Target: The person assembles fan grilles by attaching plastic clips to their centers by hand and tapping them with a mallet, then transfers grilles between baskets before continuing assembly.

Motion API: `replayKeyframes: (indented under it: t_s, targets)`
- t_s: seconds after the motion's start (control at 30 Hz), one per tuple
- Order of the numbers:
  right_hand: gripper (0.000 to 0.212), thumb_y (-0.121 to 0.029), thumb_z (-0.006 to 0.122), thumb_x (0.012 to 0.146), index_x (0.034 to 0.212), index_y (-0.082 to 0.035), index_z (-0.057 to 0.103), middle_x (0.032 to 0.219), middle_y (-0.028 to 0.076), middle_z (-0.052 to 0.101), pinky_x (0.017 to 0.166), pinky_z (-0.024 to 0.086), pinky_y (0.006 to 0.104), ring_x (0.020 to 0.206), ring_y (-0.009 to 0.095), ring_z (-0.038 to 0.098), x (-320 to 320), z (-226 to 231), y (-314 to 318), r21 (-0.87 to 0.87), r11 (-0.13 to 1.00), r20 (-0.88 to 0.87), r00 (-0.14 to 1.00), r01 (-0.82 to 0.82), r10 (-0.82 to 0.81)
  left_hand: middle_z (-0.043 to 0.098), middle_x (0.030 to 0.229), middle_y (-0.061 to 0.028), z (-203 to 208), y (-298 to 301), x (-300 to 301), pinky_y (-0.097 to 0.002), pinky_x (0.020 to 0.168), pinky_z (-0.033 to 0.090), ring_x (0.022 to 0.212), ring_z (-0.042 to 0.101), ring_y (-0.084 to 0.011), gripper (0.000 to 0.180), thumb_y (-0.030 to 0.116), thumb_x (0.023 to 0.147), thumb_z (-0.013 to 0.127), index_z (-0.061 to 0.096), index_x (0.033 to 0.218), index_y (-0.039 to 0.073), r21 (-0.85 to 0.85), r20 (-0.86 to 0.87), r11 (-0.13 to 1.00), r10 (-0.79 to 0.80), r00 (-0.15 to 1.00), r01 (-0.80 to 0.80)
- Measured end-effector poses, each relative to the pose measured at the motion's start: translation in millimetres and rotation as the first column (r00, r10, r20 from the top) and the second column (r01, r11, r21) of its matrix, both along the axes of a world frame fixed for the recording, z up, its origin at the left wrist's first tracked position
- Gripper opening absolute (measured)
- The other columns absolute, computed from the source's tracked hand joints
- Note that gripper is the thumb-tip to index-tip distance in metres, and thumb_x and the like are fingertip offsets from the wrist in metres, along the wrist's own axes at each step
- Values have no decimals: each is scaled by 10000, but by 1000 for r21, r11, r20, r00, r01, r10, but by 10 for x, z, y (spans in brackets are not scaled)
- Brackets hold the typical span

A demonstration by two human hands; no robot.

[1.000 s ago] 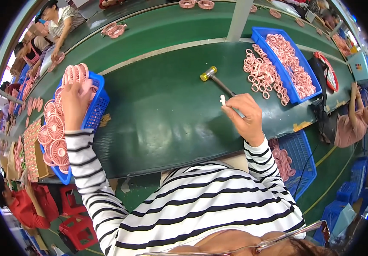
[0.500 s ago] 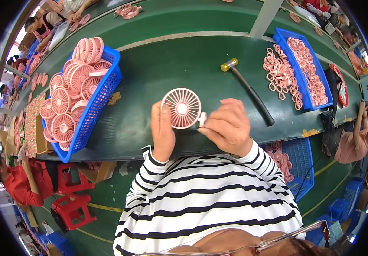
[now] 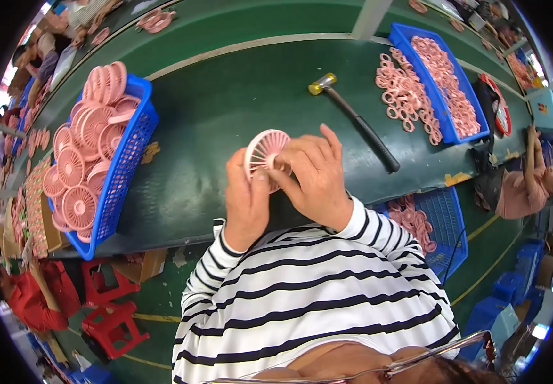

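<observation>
A round pink fan grille (image 3: 261, 146) with radial spokes is tilted nearly edge-on in front of me. My left hand (image 3: 246, 201) is closed on its left side, with the thumb near the lower rim. The bent fingers and thumb of my right hand (image 3: 320, 178) pinch the grille's right side, covering that part. The small pink piece seen at the grille's edge earlier is hidden by these fingers. To the right, a mallet (image 3: 365, 131) with a yellow head and black handle lies on the green table (image 3: 206, 109).
At the left, a blue basket (image 3: 144, 109) is heaped with pink grilles (image 3: 71, 166). Loose pink rings (image 3: 399, 89) lie beside another blue basket (image 3: 411, 61) at the right. A third blue basket (image 3: 446, 217) sits below the table edge. Red stools (image 3: 116, 329) and other people are around.
The grille has turned from facing up to nearly edge-on. My right hand has moved left from its edge onto its right side. The whole view has shifted slightly.
</observation>
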State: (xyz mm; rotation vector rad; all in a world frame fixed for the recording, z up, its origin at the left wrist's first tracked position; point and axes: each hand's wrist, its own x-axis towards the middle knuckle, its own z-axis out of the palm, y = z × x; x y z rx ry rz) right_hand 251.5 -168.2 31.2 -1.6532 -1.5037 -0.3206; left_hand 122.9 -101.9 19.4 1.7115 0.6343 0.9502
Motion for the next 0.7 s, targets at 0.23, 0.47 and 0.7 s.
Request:
replayKeyframes:
  t_s: [0.23,0.47,0.7]
  targets:
    - [257,-303,748,746,964,-168,728,1188,-69,660,1126,118,652,1332,290,446,130,161,-337,-44,988,224,962,-148,154,535,1214,-133,265,4,-231,-307,944,462,1108,550,-163,430,144,976,495,339,1339,-27,-548,202,706,-410,890,449]
    - [300,-120,661,878,1171,-57,657,1247,150,612,988,454,367,1183,298,574,680,-9,-409,-125,865,-378,830,-485,411,617,1116,-129,17,-76,72,-303,862,484,971,614,-181,404,116,928,615,468,1288,5,30,-102,977,-207,973,211]
    - [240,-226,636,854,990,-31,610,1000,218,604,777,487,480,917,418,590,2026,-612,-517,-404,619,261,734,673,-627,375,1438,-204,-329,64,165,-692,984,264,1309,309,-490,530,153,766,675,522,1272,130,596,-574,732,102,812,329]
